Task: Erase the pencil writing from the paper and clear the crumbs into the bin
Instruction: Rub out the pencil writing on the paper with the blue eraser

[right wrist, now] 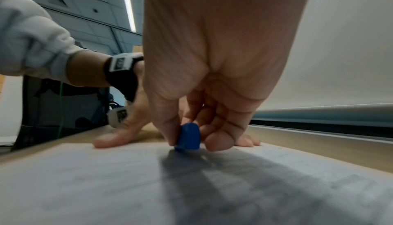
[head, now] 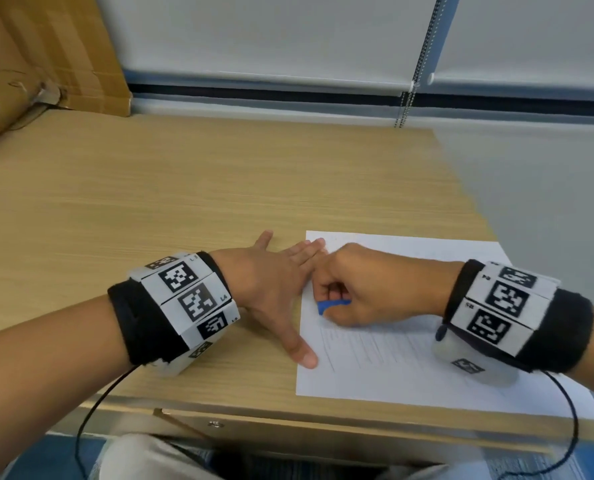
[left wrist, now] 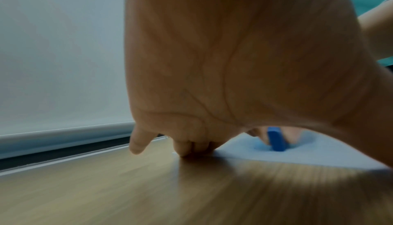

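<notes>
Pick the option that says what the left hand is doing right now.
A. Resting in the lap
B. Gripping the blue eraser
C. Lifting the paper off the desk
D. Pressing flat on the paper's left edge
D: the left hand lies spread, fingers straight, over the paper's left edge on the desk, while the right hand pinches the eraser.

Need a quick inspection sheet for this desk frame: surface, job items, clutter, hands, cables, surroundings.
Surface: wooden desk, paper lying at its near right.
Job's things: blue eraser standing on the paper; faint pencil lines below it; no bin or crumbs seen.
Clutter: cardboard box at far left.
Grippers: left hand flat, fingers pressing the paper's left edge; right hand pinches the eraser.
Cables: black wire from the left wristband, another from the right.
Surroundings: roller blinds behind the desk.
</notes>
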`<state>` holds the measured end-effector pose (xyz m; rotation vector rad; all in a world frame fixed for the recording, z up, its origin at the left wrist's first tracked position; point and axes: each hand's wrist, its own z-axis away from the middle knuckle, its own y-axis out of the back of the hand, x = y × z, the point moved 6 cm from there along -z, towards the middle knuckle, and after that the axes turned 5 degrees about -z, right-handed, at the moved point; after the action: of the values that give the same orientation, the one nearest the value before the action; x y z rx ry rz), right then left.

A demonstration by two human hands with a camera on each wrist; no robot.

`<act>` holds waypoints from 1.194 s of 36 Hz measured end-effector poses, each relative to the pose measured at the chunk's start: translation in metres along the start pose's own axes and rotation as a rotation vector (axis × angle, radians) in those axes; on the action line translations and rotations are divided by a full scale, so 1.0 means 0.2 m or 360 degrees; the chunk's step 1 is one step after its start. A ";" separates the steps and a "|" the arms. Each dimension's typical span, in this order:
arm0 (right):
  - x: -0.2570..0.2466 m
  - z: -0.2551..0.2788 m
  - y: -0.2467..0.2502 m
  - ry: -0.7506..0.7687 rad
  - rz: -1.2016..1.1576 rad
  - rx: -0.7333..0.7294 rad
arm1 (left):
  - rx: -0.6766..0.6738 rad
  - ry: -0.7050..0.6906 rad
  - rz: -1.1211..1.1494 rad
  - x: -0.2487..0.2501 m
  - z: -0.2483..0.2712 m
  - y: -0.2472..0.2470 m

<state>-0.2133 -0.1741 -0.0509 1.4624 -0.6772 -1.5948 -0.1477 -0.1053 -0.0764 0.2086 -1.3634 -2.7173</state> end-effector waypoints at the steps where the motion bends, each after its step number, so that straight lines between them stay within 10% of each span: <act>1: -0.01 0.00 0.00 0.0007 -0.0005 -0.0031 | 0.0005 -0.0003 0.0001 0.00 0.00 0.00; 18: -0.01 -0.03 0.05 -0.0004 -0.0011 0.0111 | 0.0020 -0.0016 0.0075 -0.01 0.01 0.00; 24: -0.09 0.02 -0.05 0.0035 -0.0114 -0.0246 | 0.0024 -0.0001 0.0092 -0.01 0.00 -0.01; 43: -0.14 0.06 -0.10 -0.0044 -0.0303 -0.0338 | -0.0042 0.0042 -0.0033 -0.01 -0.02 -0.02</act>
<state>-0.2302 -0.1416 -0.0519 1.3817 -0.3783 -1.7762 -0.1446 -0.1055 -0.0815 0.2573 -1.3248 -2.7375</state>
